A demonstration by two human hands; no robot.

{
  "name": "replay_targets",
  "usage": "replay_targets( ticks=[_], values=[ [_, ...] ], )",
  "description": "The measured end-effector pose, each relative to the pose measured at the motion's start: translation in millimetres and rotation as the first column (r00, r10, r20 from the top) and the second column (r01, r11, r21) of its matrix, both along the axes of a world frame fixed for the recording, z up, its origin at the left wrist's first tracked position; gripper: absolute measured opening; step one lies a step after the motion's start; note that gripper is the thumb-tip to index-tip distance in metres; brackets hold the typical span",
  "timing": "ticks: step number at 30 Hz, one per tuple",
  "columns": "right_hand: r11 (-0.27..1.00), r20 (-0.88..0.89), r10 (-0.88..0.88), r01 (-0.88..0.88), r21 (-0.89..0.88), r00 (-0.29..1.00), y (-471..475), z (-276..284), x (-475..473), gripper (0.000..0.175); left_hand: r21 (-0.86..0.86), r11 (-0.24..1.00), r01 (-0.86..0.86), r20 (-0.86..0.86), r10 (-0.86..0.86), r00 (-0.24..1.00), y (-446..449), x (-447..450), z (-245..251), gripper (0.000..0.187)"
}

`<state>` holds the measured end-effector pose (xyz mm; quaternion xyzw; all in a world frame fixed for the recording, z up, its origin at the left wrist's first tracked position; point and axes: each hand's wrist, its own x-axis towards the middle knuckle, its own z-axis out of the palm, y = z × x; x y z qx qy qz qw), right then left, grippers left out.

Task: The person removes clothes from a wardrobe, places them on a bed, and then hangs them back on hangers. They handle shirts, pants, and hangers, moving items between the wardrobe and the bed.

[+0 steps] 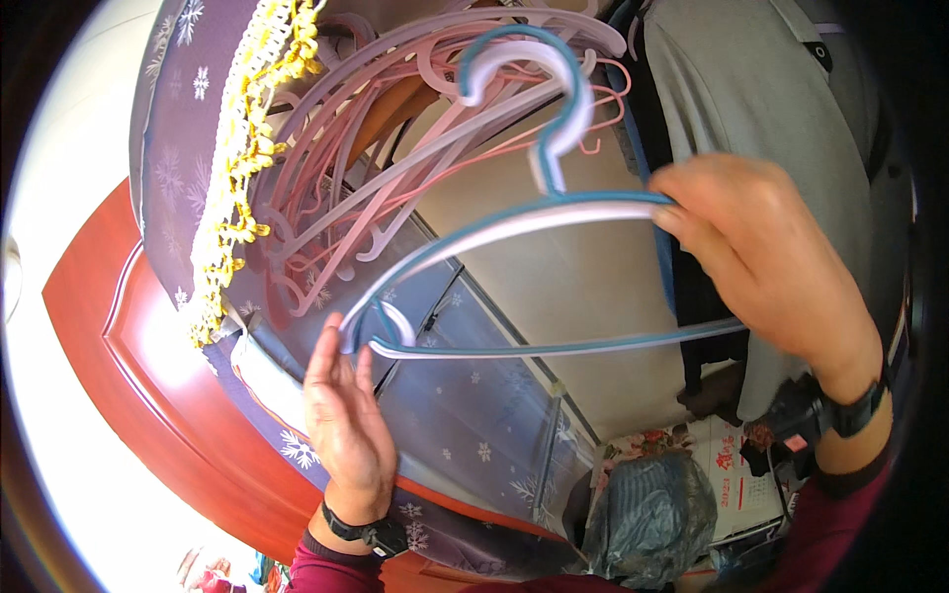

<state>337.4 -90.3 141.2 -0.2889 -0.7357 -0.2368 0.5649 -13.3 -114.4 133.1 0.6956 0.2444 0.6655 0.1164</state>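
A teal plastic clothes hanger [474,226] and a white one [489,239] lie nearly together before me, their hooks upward. My right hand [749,252] pinches both along the upper right shoulder, hiding their right ends. At the opposite corner is my left hand [348,422], palm turned up and fingers apart. Its fingertips touch or nearly touch the hangers' left end without closing round it. Behind them, several pink and pale purple hangers [363,170] hang in an overlapping cluster inside a fabric wardrobe with a snowflake-patterned cover [482,422].
Grey garments [749,96] hang at the right. The cover's left edge carries yellow and white crochet trim [245,156], beside a reddish wooden panel [170,356]. Low on the right are a dark plastic bag [652,519] and a printed calendar sheet [734,467].
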Motion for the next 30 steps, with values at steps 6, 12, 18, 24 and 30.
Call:
replay_targets(
  ticks=[6, 12, 18, 24, 30],
  values=[
    [0.998, 0.043, 0.032, -0.034, 0.045, 0.999, 57, 67, -14, 0.022, 0.056, 0.986, -0.154, 0.077, 0.15, 0.986, -21, -15, 7, 0.068],
    [0.944, 0.25, -0.17, 0.085, 0.318, 0.953, 94, 143, -44, 0.023, 0.04, 0.978, -0.206, 0.037, 0.205, 0.978, -32, -27, 8, 0.067],
    [0.975, 0.136, -0.134, 0.156, -0.162, 0.982, 73, 201, -70, 0.031, 0.02, 0.982, -0.186, -0.013, 0.187, 0.982, -41, -34, 8, 0.068],
    [0.97, 0.484, -0.238, 0.234, 0.071, 0.842, 70, 198, -71, 0.043, -0.035, 0.99, -0.14, -0.033, 0.139, 0.99, -46, -37, 6, 0.071],
    [0.973, 0.326, -0.175, 0.112, 0.204, 0.929, 97, 194, -104, 0.024, -0.116, 0.992, -0.043, -0.033, 0.039, 0.999, -47, -26, -7, 0.07]
  ],
)
